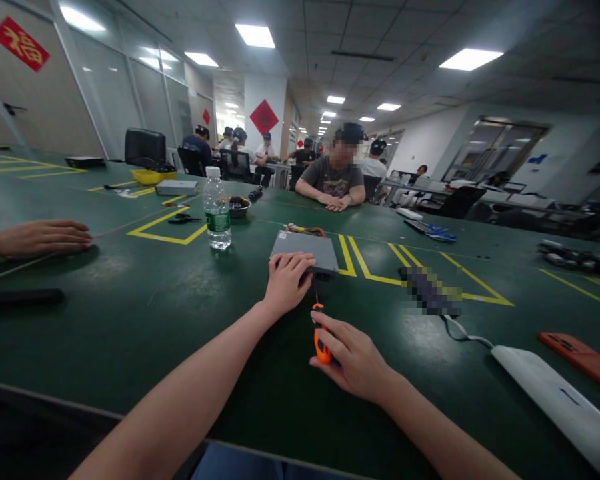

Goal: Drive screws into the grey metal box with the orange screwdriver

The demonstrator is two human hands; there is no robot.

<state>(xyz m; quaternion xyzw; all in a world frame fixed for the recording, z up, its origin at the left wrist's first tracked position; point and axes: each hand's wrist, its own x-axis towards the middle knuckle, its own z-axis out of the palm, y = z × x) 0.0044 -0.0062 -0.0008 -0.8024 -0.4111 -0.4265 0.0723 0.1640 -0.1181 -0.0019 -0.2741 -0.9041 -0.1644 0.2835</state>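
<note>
A grey metal power supply unit (320,250) lies flat on the green table, with coloured wires (303,230) bunched at its far side. My left hand (289,280) grips its near left part, fingers over the top and thumb by the front edge. Between the thumb and fingers of my right hand (353,353) is an orange and black screwdriver (321,340). Its thin shaft points away from me to the near face of the unit, close to a dark socket. Whether the tip sits in a screw is too small to tell.
Left of the unit stand a water bottle (217,210) and a metal bowl (239,207) of small parts. To the right lie a white power bank-like slab (555,400) with a cable and an orange phone (583,360). Another person's hand (45,237) rests at the left; a person (333,177) sits opposite.
</note>
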